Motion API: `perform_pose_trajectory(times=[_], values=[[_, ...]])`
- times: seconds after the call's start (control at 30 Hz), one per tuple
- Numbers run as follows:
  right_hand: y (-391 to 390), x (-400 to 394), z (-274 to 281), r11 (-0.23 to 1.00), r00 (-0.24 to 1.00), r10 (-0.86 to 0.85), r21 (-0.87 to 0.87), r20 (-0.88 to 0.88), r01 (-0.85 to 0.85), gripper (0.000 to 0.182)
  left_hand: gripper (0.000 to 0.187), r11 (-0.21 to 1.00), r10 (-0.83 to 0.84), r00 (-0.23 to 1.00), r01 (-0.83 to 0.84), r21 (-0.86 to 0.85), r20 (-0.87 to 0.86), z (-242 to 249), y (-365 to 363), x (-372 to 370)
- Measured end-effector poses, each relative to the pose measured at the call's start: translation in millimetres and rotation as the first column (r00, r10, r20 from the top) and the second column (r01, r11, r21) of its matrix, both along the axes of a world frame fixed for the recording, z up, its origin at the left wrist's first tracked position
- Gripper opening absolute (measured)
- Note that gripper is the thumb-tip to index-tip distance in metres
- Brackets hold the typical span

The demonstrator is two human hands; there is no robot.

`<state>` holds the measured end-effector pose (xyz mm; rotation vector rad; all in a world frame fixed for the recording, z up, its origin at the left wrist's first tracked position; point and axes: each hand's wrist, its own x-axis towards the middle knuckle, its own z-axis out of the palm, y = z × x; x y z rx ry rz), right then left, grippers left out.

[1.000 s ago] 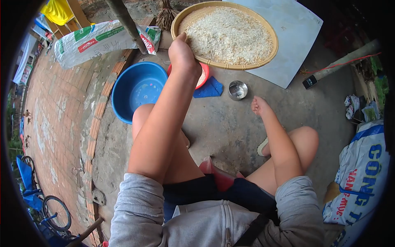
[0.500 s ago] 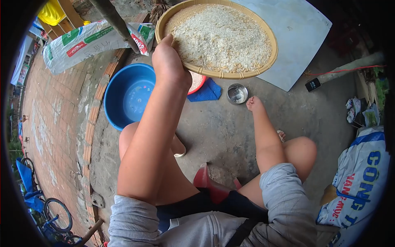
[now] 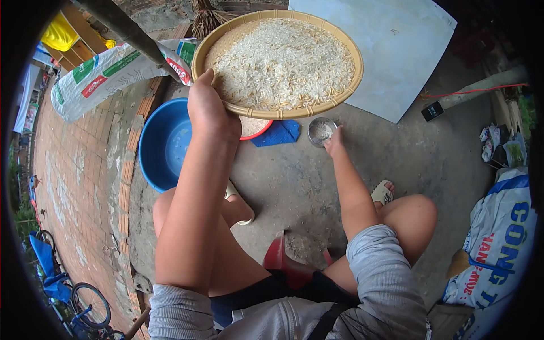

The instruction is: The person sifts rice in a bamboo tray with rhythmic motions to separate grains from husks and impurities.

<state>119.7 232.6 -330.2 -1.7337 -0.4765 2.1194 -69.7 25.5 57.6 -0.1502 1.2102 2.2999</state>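
Observation:
A round woven bamboo tray (image 3: 356,85) is raised in front of me, heaped with white rice (image 3: 289,56) mixed with some yellowish unhusked grains. My left hand (image 3: 211,107) grips its near left rim, thumb on top and the other fingers hidden beneath. Lower to the right, my right hand (image 3: 335,140) is at the right rim of a small metal bowl (image 3: 313,136), seemingly closed on it, with some fingers out of sight. Pale grains lie in the bowl. Partly behind the tray, a red-rimmed basin (image 3: 262,132) of pale grains sits beside a blue cloth (image 3: 283,135).
A large blue basin (image 3: 148,148) stands left on the concrete. A pole (image 3: 133,34) crosses the upper left above a printed sack (image 3: 102,79). A pale flat board (image 3: 396,62) lies at upper right, a small black device (image 3: 432,111) beside it. Another sack (image 3: 493,243) stands right.
My right hand has moved from a closed fist beside the metal bowl onto its rim. The tray, still in my left hand, has shifted slightly left in view, and the camera view has shifted too.

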Motion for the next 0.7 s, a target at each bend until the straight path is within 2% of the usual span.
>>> perform_pose_trajectory(times=[0.07, 0.1, 0.27, 0.3, 0.37, 0.4, 0.43, 0.5, 0.57, 0.67, 0.7], values=[[-34, 15, -1, 0.923, 0.989, 0.074, 0.367, 0.125, -0.116, 0.081, 0.035, 1.0, -0.005, 1.0, 0.005, 0.026, 0.011, 2, 4, 4], [-44, 20, -2, 0.922, 0.99, 0.068, 0.372, 0.126, -0.11, 0.081, 0.035, 0.999, -0.011, 1.0, 0.011, 0.031, 0.011, 3, 5, 7], [-84, 44, -7, 0.882, 0.994, 0.044, 0.464, 0.104, -0.088, 0.05, 0.035, 0.998, -0.05, 0.999, 0.05, 0.047, 0.006, 9, 8, 22], [-84, 47, 8, 0.877, 0.994, 0.037, 0.474, 0.106, -0.083, 0.05, 0.035, 0.998, -0.056, 0.998, 0.055, 0.041, 0.016, 12, 7, 26], [-81, 56, 54, 0.878, 0.957, 0.288, 0.387, 0.041, -0.281, 0.051, 0.035, 0.995, -0.072, 0.997, 0.071, 0.064, 0.012, 17, 5, 34], [-75, 58, 70, 0.859, 0.947, 0.313, 0.406, 0.068, -0.313, 0.042, 0.034, 0.994, -0.094, 0.996, 0.093, 0.055, 0.01, 13, 5, 34], [-65, 60, 82, 0.854, 0.947, 0.311, 0.416, 0.075, -0.313, 0.042, 0.034, 0.992, -0.114, 0.993, 0.114, 0.046, 0.009, 10, 5, 35], [-40, 69, 110, 0.917, 0.931, 0.361, 0.202, -0.052, -0.344, 0.045, 0.033, 0.992, -0.121, 0.993, 0.121, 0.04, -0.005, 5, 3, 39], [-24, 76, 160, 0.924, 0.939, 0.342, 0.197, -0.043, -0.328, 0.046, 0.034, 0.989, -0.15, 0.988, 0.15, -0.006, -0.041, 4, -1, 43], [-18, 94, 245, 0.932, 0.95, 0.31, 0.211, -0.045, -0.294, 0.053, 0.032, 0.988, -0.15, 0.989, 0.15, 0.023, -0.013, 5, -6, 52], [-21, 102, 278, 0.931, 0.94, 0.324, 0.21, -0.102, -0.298, 0.055, 0.03, 0.988, -0.151, 0.989, 0.151, 0.023, 0.003, 8, -6, 55]])
